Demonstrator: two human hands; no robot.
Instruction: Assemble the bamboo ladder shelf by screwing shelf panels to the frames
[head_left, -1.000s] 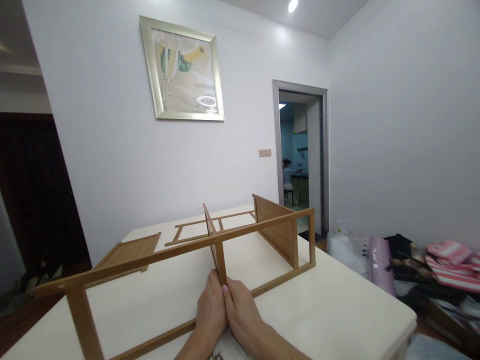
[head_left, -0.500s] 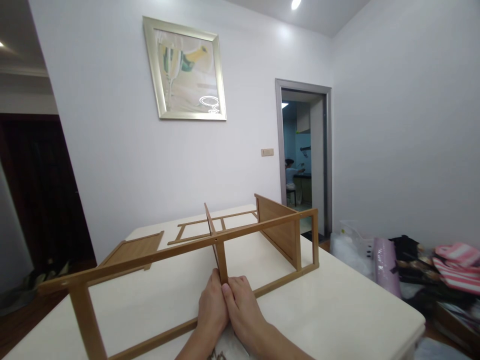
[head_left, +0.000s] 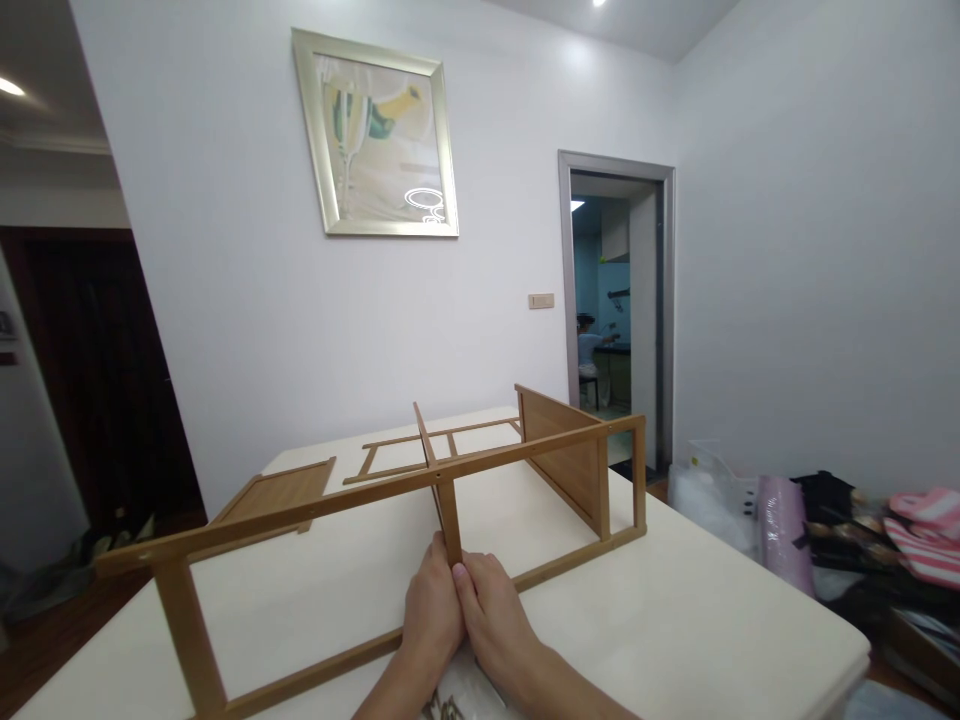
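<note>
A bamboo shelf frame [head_left: 375, 488] lies on its side on the white table [head_left: 675, 620]. My left hand [head_left: 431, 610] and my right hand [head_left: 491, 622] press together at the foot of the frame's middle upright post [head_left: 448, 515], where it meets the lower rail. Fingers of both hands are closed around that joint. What sits between the fingertips is hidden. A solid bamboo panel [head_left: 559, 455] stands at the frame's right end.
A loose bamboo panel [head_left: 281, 490] and a ladder-like side piece [head_left: 420, 450] lie on the far table. Paper [head_left: 457, 695] lies under my wrists. Bags and clothes [head_left: 862, 530] pile up at the right. A person stands beyond the open doorway [head_left: 611, 310].
The view has shifted slightly up and left, so everything sits a little further right in the picture. Both hands stay closed on the same joint.
</note>
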